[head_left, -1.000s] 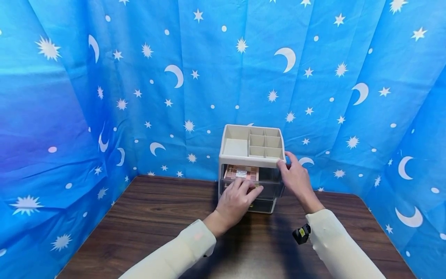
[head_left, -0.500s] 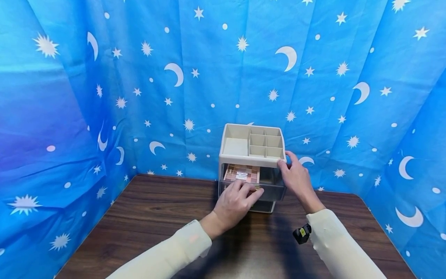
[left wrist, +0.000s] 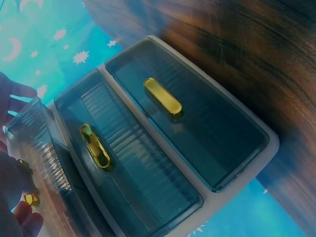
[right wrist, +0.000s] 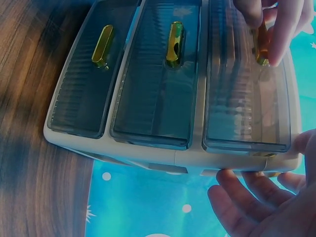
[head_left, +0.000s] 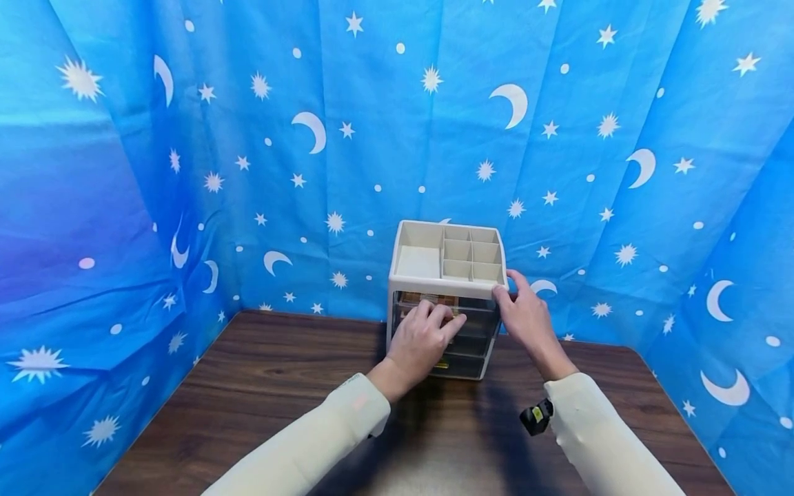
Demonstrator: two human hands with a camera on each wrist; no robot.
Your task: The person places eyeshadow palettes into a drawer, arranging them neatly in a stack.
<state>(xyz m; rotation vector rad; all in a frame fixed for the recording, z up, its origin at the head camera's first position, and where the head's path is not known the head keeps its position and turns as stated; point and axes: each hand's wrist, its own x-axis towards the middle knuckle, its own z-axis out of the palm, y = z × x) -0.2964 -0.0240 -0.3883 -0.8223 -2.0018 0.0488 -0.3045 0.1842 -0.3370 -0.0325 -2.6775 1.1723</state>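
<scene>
A cream drawer organizer (head_left: 443, 284) stands on the table, its divided tray on top and three smoky clear drawers below. My left hand (head_left: 418, 344) pinches the gold handle (right wrist: 260, 47) of the top drawer (right wrist: 247, 113), which juts out slightly from the frame in both wrist views. Behind its clear front lies a makeup palette (head_left: 445, 300), partly covered by my left hand in the head view. My right hand (head_left: 527, 317) grips the organizer's upper right corner, thumb at the front edge and fingers along the side. The middle drawer (left wrist: 128, 153) and bottom drawer (left wrist: 187, 113) sit flush.
Dark wood-grain table (head_left: 279, 386) surrounds the organizer on the near side and both flanks. Close behind it hangs a blue cloth (head_left: 372, 138) with white stars and moons. A small black device (head_left: 536, 416) is at the right sleeve.
The top drawer has slid inward from a pulled-out position, my left hand moving with it away from me. The palette is now mostly under the organizer's top. My right hand keeps its place.
</scene>
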